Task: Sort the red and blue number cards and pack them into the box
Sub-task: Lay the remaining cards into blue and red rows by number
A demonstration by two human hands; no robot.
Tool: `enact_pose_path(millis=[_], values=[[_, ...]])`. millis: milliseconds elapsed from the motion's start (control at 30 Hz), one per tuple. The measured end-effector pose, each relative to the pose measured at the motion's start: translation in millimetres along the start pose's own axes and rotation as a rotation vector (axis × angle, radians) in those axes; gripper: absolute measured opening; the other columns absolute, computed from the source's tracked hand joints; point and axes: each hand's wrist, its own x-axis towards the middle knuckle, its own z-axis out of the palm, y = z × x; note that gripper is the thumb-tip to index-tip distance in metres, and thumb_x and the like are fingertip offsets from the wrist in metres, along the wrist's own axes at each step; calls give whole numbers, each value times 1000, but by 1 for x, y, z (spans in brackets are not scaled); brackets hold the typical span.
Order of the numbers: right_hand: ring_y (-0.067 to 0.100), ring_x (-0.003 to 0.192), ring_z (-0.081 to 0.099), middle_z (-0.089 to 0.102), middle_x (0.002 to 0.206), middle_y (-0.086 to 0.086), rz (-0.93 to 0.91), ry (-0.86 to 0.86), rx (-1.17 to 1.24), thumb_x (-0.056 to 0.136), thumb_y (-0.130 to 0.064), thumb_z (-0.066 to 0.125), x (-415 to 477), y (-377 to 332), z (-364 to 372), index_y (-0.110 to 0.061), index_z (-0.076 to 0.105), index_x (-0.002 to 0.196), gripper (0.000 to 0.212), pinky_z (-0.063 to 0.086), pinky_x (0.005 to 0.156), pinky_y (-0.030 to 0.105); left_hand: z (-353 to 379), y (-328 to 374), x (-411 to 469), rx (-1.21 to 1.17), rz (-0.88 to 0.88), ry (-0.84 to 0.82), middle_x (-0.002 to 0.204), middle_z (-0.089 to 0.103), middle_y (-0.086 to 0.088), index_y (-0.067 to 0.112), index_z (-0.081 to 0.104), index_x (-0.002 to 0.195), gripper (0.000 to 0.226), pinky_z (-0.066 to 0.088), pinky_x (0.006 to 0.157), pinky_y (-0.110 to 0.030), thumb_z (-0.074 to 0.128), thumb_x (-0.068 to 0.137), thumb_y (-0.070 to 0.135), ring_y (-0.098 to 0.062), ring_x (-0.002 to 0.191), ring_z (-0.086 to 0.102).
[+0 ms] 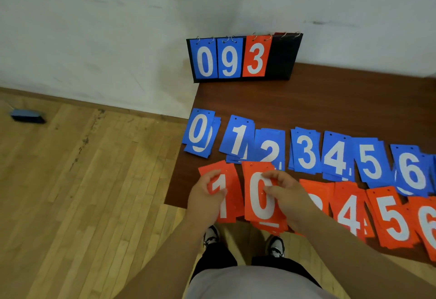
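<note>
Blue number cards lie in a row of small piles on the brown table [330, 100], from the blue 0 pile [199, 131] to the blue 6 [411, 171]. Below them runs a row of red piles, with red 4 [351, 214], red 5 [392, 218] and red 6 [428, 228] in sight. My left hand [205, 198] grips a red 1 card [230, 195] at the table's front left corner. My right hand [286, 195] pinches a red 0 card [258, 195] beside it, covering part of the red pile behind. No box is in view.
A black flip scoreboard [283, 60] showing blue 0, blue 9 and red 3 stands at the table's back left edge against the white wall. A dark blue object [27, 116] lies on the wooden floor far left. My shoes [212, 236] stand under the table's front edge.
</note>
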Motion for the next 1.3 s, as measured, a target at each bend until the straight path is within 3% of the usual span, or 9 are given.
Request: enact_pose_path(millis=[233, 367, 600, 700, 767, 867, 933, 1133, 1300], values=[[14, 105, 59, 58, 125, -8, -62, -14, -39, 102, -19, 58, -12, -23, 57, -34, 64, 109, 17, 56, 77, 26, -41, 34, -13, -161, 115, -103, 128, 54, 22, 58, 43, 135, 39, 61, 90, -39, 50, 107, 32, -10, 114, 62], [13, 107, 56, 56, 124, -12, -88, -53, -36, 100, -21, 63, -22, -31, 68, -36, 64, 111, 19, 56, 86, 31, -51, 46, -13, -246, 133, -286, 131, 53, 23, 68, 30, 134, 37, 61, 90, -39, 42, 102, 55, -15, 115, 64], [22, 109, 62, 62, 119, -10, -29, 12, 10, 96, -20, 68, -35, -19, 50, -40, 67, 101, 20, 60, 90, 44, -25, 45, -9, -253, 78, -544, 136, 60, 5, 62, 22, 146, 70, 59, 95, -45, 38, 82, 87, -22, 118, 66], [20, 108, 60, 60, 121, -10, -44, 183, -59, 96, -20, 67, -37, -4, 22, -39, 64, 101, 20, 59, 83, 37, -3, 41, -11, -73, 84, -414, 110, 65, 4, 49, 15, 156, 54, 56, 72, -14, 35, 106, 55, -11, 93, 68], [18, 108, 60, 61, 123, -8, -67, 304, -82, 96, -17, 65, -38, 9, -4, -37, 63, 102, 21, 55, 76, 29, 15, 34, -12, 145, 99, -259, 105, 61, 1, 41, 13, 159, 60, 57, 72, -20, 44, 107, 38, -9, 88, 62], [15, 104, 59, 62, 122, -8, -92, 384, -121, 94, -12, 64, -43, 27, -46, -33, 62, 102, 23, 49, 73, 25, 49, 17, -12, 339, 55, -176, 144, 46, 1, 37, 11, 159, 83, 54, 101, -40, 65, 96, 40, -18, 130, 50], [14, 102, 59, 62, 121, -8, -99, 402, -132, 93, -9, 64, -45, 37, -66, -31, 63, 102, 24, 51, 80, 30, 73, 8, -12, 463, 33, -165, 150, 38, -1, 34, 10, 159, 94, 51, 102, -42, 73, 90, 46, -23, 140, 42], [5, 91, 56, 60, 110, -13, -58, 372, -151, 96, -11, 64, -48, 72, -134, -32, 63, 101, 21, 51, 72, 26, 154, 4, -24, 656, 55, 8, 147, 34, -6, 32, 2, 157, 105, 48, 102, -45, 75, 84, 51, -30, 135, 37], [20, 106, 57, 57, 116, -9, -22, 261, -174, 97, -14, 65, -45, 92, -174, -35, 61, 101, 22, 54, 77, 31, 181, 4, -24, 737, -7, 126, 145, 29, -9, 36, 0, 155, 103, 51, 94, -45, 77, 86, 42, -31, 129, 37]])
